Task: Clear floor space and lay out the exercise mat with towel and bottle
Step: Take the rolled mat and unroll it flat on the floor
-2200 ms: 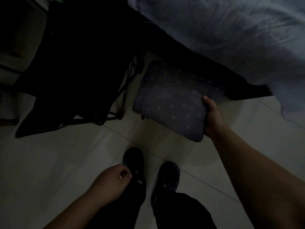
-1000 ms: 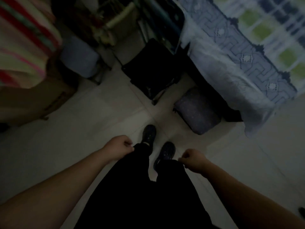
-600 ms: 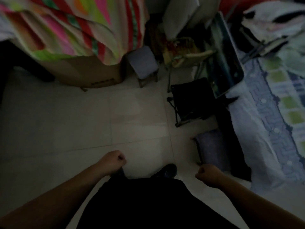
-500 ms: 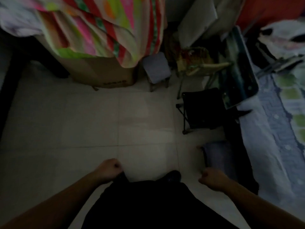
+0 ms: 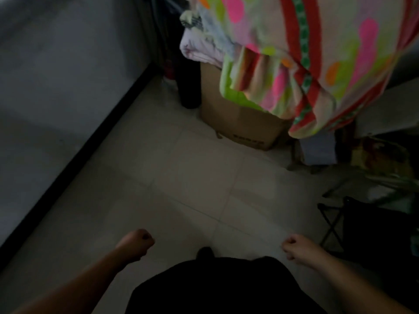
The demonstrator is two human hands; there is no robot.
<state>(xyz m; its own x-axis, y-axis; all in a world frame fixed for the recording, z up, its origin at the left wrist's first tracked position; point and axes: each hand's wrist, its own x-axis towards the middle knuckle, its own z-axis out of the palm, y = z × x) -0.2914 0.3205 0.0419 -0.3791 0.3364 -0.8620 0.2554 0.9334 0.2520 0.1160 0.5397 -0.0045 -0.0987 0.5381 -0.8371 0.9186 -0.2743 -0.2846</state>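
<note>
Head view: the left hand (image 5: 136,242) and right hand (image 5: 297,245) sit low in the frame, both curled into loose fists and holding nothing; pale floor (image 5: 192,177) fills the centre; a dark roll (image 5: 189,87), possibly the mat, stands at upper centre beside a cardboard box (image 5: 240,123); best to lift it upright, clear of the hanging blanket (image 5: 317,64).

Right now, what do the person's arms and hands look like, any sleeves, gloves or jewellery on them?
Both forearms are bare right down to the bottom edge of the picture, so no sleeves show. The left hand and the right hand wear no gloves. No watch, bracelet or ring can be made out, though the dim light could hide something small. Below them, dark clothing covers the legs.
</note>
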